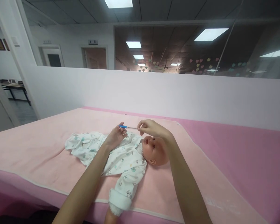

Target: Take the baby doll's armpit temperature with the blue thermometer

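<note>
- Right now my left hand and my right hand meet above a baby doll that lies on its back on a pink towel.
- Between them I hold a thin thermometer — blue at the left end, clear toward the right — level in the air just above the doll's chest.
- My left hand is half curled, thumb and fingertips closed on the blue end; my right hand pinches the clear end between thumb and forefinger, the other fingers folded in.
- The doll wears a white printed sleepsuit, its bare head to the right and under my right wrist, one sleeve reaching toward the near edge of the towel.
- The towel covers a darker pink table that runs back to a pale wall.
- As I judge it, the risk is the thin stick itself: both grips are only fingertip pinches, so a slip at either end could drop it onto the doll's face or chest — and if I pull the ends apart or twist them, it could bend or snap.
</note>
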Demonstrator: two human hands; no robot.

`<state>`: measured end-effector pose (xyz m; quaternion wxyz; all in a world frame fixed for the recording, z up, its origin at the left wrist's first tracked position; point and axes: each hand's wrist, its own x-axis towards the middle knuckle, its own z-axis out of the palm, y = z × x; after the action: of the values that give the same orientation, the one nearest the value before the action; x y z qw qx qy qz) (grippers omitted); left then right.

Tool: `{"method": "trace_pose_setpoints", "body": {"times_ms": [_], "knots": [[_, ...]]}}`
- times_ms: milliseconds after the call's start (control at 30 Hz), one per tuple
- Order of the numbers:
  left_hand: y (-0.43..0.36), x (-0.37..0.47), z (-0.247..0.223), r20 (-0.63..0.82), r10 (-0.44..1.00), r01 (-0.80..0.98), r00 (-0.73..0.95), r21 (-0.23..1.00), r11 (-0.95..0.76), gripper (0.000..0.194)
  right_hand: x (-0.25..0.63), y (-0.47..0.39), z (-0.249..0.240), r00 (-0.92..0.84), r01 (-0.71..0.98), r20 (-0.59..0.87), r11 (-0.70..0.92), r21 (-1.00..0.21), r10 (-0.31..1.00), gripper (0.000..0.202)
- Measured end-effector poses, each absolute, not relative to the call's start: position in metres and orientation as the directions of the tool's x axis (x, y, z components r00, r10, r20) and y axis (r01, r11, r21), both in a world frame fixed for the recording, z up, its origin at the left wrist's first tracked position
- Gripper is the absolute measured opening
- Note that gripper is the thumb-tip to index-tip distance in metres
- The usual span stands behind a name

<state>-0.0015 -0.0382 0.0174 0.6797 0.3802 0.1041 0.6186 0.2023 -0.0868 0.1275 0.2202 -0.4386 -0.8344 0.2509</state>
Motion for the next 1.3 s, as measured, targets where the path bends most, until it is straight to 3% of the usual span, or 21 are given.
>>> {"method": "trace_pose_setpoints", "body": {"times_ms": [333,567,667,767,833,900,1000,1200,1300], "knots": [[-0.034,0.001,0.016,0.322,0.926,-0.659,0.198,0.743,-0.117,0.031,0.206,-0.07,0.123,-0.472,0.612,0.341,0.581,-0.537,0.813,0.011],[-0.032,0.002,0.014,0.306,0.939,-0.658,0.154,0.741,-0.134,0.029,0.202,-0.061,0.115,-0.445,0.5,0.375,0.574,-0.649,0.813,0.01],[-0.033,0.003,0.014,0.337,0.925,-0.684,0.177,0.718,-0.13,0.03,0.199,-0.062,0.118,-0.428,0.34,0.415,0.568,-0.749,0.803,0.013],[-0.034,0.003,0.013,0.35,0.907,-0.694,0.232,0.714,-0.098,0.037,0.198,-0.061,0.121,-0.325,0.042,0.479,0.518,-0.854,0.816,0.017],[-0.033,0.003,0.013,0.347,0.906,-0.691,0.242,0.717,-0.09,0.044,0.2,-0.057,0.121,-0.25,-0.204,0.461,0.419,-0.885,0.851,0.018],[-0.031,0.002,0.013,0.332,0.919,-0.688,0.215,0.719,-0.099,0.047,0.207,-0.053,0.12,-0.221,-0.306,0.391,0.317,-0.898,0.893,0.02],[-0.028,0.0,0.012,0.279,0.947,-0.67,0.157,0.735,-0.105,0.043,0.222,-0.051,0.122,-0.237,-0.243,0.3,0.243,-0.939,0.924,0.019],[-0.028,0.002,0.013,0.211,0.967,-0.616,0.145,0.784,-0.078,0.034,0.248,-0.068,0.139,-0.236,-0.177,0.392,0.357,-0.917,0.889,0.017],[-0.03,0.003,0.014,0.213,0.965,-0.596,0.153,0.799,-0.082,0.032,0.249,-0.071,0.141,-0.283,-0.205,0.37,0.321,-0.925,0.885,0.017]]}}
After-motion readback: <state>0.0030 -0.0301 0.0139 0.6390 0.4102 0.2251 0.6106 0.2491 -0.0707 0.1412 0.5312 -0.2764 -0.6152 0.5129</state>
